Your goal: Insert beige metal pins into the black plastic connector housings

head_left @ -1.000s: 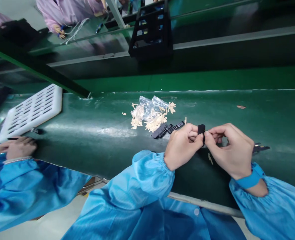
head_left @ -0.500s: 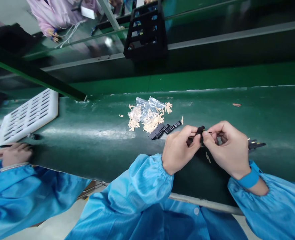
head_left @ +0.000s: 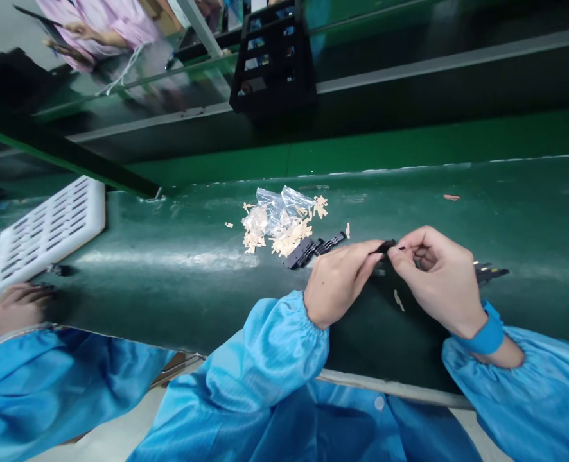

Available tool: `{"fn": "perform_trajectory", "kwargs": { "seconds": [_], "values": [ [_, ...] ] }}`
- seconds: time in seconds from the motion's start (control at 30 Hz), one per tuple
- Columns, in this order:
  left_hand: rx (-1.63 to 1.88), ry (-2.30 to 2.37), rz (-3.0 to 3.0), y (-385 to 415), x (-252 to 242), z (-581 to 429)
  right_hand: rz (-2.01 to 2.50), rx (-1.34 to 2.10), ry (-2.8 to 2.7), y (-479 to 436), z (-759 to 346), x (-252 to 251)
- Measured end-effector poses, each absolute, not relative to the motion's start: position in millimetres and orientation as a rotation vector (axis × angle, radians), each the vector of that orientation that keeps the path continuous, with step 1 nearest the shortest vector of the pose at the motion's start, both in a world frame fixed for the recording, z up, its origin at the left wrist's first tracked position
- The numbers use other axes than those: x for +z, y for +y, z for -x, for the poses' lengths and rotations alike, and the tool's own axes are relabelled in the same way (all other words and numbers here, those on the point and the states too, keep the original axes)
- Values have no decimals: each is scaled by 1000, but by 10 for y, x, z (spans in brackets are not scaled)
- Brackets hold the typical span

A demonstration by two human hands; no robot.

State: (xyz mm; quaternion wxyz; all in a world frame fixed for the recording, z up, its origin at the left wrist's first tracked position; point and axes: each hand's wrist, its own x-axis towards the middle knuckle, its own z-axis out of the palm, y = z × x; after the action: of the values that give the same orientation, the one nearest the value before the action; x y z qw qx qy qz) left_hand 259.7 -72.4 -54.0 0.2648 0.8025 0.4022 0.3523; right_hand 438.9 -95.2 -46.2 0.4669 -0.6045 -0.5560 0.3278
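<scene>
Between thumb and fingers, my left hand [head_left: 338,276] pinches a small black plastic part [head_left: 385,246]. The fingertips of my right hand [head_left: 436,276] are closed at the right end of that part; whether they hold a separate small piece cannot be made out. Left of my left hand lie several black plastic parts [head_left: 308,251] in a row. More black parts [head_left: 489,272] with gold-coloured bits lie partly hidden behind my right hand. On the green bench [head_left: 178,282] below my hands rests one thin beige piece [head_left: 399,300].
A pile of beige pieces [head_left: 289,240] lies by clear plastic bags [head_left: 272,202]. At left are a white slotted tray [head_left: 56,218] and a co-worker's hand [head_left: 17,307]. A black rack [head_left: 272,70] stands at the back, and a person in pink [head_left: 101,29] sits beyond.
My left hand has turned, its fingers now straighter over the black part, which lies flatter. My right fingertips stay at its end. The person in pink has moved their hands.
</scene>
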Motion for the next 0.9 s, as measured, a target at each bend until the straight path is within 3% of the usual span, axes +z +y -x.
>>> {"fn": "perform_trajectory", "kwargs": {
  "seconds": [0.43,0.67,0.9],
  "values": [
    [939,1131,-2144,-734,-559,-2586,1457,840,-1340,-954,-4389,-453],
    [709,1002,-1223,-696,-476,-2673,1462,667,-1257,-903,-4460,-425],
    [774,952,-1029,-674,-425,-2690,1327,942,-1318,-943,-4431,-394]
  ]
}}
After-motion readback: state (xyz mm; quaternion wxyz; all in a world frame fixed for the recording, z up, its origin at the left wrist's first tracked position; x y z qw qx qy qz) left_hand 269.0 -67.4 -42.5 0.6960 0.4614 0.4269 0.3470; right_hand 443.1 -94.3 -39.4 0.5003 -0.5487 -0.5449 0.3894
